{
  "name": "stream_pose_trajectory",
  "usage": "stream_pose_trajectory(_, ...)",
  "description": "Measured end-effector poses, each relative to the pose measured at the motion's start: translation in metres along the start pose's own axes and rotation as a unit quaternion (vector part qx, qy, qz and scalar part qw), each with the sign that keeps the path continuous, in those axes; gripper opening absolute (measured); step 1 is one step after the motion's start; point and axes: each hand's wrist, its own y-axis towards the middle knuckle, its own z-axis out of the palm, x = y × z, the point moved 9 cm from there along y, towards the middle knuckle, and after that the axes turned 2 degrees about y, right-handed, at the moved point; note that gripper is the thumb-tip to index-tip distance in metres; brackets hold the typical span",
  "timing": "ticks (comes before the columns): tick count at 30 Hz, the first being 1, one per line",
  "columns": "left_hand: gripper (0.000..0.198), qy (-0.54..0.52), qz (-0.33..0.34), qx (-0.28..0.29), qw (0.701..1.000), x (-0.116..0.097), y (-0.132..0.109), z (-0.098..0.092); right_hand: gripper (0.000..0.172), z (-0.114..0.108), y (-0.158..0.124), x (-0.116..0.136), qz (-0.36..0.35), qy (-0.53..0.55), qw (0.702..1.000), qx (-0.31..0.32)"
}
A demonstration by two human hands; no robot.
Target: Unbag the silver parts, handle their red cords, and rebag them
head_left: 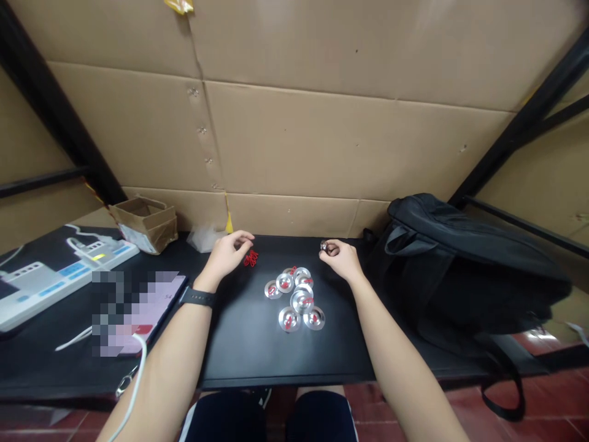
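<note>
Several silver finger cymbals, round with raised middles and red loops on them, lie in a loose cluster on the black table, some overlapping. Left of and beyond them is a small heap of red cord loops. My left hand hovers at this heap, its thumb and curved fingers apart and nothing visible between them. Farther right, beyond the cluster, my right hand pinches a small shiny metal piece between thumb and fingers. Most of that piece is hidden by the fingers.
A black bag fills the table's right side. On the left are white power strips with cables, an open cardboard box, a clear plastic bag and a partly blurred pinkish flat item. Cardboard panels stand behind the table.
</note>
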Motion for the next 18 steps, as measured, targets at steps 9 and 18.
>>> stream_pose_trajectory(9, 0.022, 0.005, 0.056, 0.042, 0.998, -0.046, -0.009, 0.008, 0.033, -0.006, 0.003, -0.004, 0.003, -0.037, 0.999, -0.016)
stream_pose_trajectory(18, 0.017, 0.017, 0.143, 0.292, 0.946, -0.149, -0.143, -0.001, 0.032, -0.009, 0.003, -0.021, 0.014, -0.083, 0.996, 0.002)
